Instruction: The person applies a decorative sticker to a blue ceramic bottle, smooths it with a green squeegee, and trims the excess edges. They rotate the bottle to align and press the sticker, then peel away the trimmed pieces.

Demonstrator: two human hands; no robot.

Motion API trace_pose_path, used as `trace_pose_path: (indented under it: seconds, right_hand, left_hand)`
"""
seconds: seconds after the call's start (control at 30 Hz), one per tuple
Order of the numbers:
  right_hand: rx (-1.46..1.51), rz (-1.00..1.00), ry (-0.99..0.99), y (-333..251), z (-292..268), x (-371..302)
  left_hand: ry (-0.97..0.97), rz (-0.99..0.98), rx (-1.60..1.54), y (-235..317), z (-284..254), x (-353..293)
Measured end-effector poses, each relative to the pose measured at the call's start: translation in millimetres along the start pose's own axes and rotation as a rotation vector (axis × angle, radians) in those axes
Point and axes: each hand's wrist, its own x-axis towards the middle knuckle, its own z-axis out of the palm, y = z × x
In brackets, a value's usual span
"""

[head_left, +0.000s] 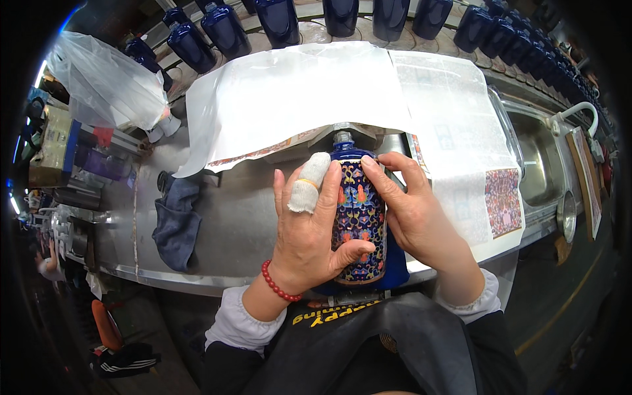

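In front of me a dark blue glass bottle (361,217), patterned with colourful flowers and scrolls, lies with its neck pointing away. My left hand (299,220) rests along its left side, fingers stretched out and thumb lying across the pattern. A white cloth finger cover (309,184) with a yellow band sits on one left finger. At the upper right of the bottle my right hand (415,207) presses its thumb by the pattern's top edge, other fingers bent along the side. A blue item (395,263) shows beneath the bottle; its kind is unclear.
White paper sheets (296,85) cover the far side of the metal table (243,227), with a patterned sheet (503,201) at right. A dark blue cloth (178,224) lies left. Several plain blue bottles (276,23) line the back. A sink (536,151) is at right, a plastic bag (105,79) at left.
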Motion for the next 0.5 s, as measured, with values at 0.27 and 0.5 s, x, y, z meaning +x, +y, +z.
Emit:
trace_pose_path:
  seconds: [0.27,0.5]
  right_hand:
    - [-0.032,-0.003,0.001,-5,-1,2]
    - [-0.103,-0.025,-0.024,-12,-1,-13]
  left_hand:
    - [-0.051,-0.021,0.05,17,2,-3]
    - [-0.048,-0.133,-0.061,25,2,-21]
